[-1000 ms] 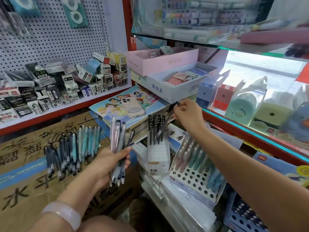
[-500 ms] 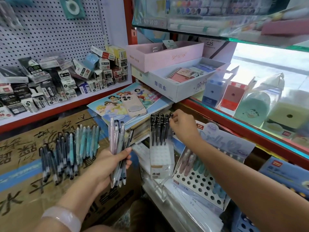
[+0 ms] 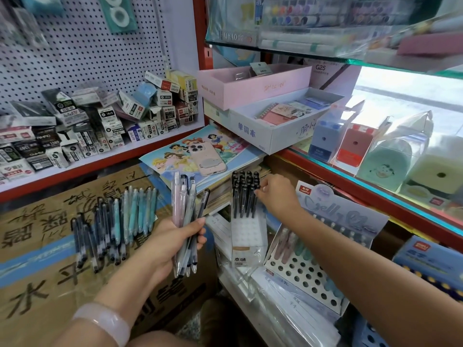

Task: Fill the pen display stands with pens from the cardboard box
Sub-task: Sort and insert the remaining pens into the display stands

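My left hand grips a bundle of pens, clear, pink and black ones, held upright above the cardboard box. Several more pens lie in a row on the box's flat top. My right hand reaches to a narrow white display stand and pinches the cap of a black pen at the right side of its back rows. To the right leans a wider white stand with round holes, holding several pastel pens along its upper rows.
A pink phone lies on a cartoon notebook behind the stands. Small refill boxes pile on the left shelf under a pegboard. Pink and white trays and boxed sharpeners crowd the red-edged glass shelf on the right.
My right hand came down with a black pen from above the narrow stand and now holds its cap among the standing black pens. My left hand with the bundle stayed in place.
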Demonstrator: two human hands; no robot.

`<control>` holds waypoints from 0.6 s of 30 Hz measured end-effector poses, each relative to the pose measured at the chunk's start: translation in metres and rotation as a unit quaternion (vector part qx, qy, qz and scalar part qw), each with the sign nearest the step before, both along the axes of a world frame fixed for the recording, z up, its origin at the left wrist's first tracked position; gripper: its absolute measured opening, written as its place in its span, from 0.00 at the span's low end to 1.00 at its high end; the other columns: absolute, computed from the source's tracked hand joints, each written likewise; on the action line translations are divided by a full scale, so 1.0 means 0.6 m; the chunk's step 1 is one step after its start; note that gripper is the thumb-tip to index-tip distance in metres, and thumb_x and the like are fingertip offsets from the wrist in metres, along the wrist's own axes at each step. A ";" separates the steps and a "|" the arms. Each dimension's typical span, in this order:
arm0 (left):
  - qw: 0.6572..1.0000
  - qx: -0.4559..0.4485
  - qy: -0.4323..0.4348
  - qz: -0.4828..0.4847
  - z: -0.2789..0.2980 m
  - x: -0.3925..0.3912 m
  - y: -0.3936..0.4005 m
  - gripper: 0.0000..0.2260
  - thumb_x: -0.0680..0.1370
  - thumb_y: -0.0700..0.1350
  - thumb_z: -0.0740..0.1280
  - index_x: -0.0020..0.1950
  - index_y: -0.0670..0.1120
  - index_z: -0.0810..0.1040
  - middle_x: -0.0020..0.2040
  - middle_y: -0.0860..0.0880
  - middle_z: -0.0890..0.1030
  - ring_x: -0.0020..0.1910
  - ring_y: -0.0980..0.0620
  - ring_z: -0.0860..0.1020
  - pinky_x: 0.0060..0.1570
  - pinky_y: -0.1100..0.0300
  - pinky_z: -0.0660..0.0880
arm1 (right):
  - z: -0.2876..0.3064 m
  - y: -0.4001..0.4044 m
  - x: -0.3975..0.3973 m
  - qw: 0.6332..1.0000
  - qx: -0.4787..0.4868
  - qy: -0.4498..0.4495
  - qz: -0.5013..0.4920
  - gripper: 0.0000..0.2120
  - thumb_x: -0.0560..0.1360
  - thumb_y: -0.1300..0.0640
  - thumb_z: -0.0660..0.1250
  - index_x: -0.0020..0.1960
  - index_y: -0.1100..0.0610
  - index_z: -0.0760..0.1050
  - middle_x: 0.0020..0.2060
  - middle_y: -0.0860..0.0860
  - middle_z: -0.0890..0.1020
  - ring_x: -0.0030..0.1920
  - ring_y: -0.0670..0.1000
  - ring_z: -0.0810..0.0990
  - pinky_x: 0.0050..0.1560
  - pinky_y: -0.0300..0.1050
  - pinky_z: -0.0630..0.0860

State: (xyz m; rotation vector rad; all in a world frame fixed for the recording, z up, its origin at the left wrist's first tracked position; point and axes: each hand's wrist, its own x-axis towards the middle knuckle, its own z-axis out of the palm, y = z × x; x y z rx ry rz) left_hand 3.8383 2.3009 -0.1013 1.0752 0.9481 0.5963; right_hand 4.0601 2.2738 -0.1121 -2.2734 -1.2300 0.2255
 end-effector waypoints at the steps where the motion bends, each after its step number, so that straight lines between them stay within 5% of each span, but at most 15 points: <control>1: 1.000 0.004 -0.002 -0.003 0.003 0.000 -0.002 0.02 0.74 0.37 0.67 0.42 0.39 0.75 0.30 0.46 0.76 0.25 0.53 0.76 0.28 0.63 0.76 | 0.008 -0.003 -0.006 1.000 0.026 0.011 -0.002 0.07 0.75 0.56 0.66 0.49 0.60 0.75 0.41 0.53 0.77 0.44 0.53 0.77 0.45 0.44 0.72; 6: 1.000 0.016 -0.009 -0.014 0.013 0.004 -0.015 0.02 0.74 0.36 0.67 0.42 0.39 0.75 0.28 0.47 0.77 0.26 0.53 0.76 0.28 0.62 0.76 | 0.050 -0.024 -0.080 0.971 0.084 0.195 0.113 0.12 0.79 0.51 0.61 0.47 0.58 0.78 0.37 0.51 0.79 0.38 0.49 0.77 0.43 0.46 0.78; 10: 0.999 0.018 -0.025 -0.036 0.021 0.003 -0.029 0.03 0.75 0.36 0.66 0.41 0.40 0.75 0.28 0.46 0.76 0.26 0.52 0.75 0.26 0.63 0.75 | 0.054 -0.026 -0.112 0.907 0.069 0.386 0.150 0.12 0.80 0.56 0.60 0.55 0.62 0.77 0.40 0.52 0.78 0.39 0.45 0.76 0.34 0.31 0.75; 18: 0.998 0.023 -0.026 -0.046 0.031 -0.001 -0.041 0.02 0.75 0.37 0.66 0.43 0.40 0.74 0.29 0.46 0.76 0.24 0.53 0.74 0.24 0.64 0.73 | 0.065 -0.034 -0.110 0.855 0.085 0.487 0.159 0.05 0.78 0.59 0.63 0.44 0.58 0.75 0.36 0.53 0.78 0.37 0.46 0.76 0.37 0.35 0.76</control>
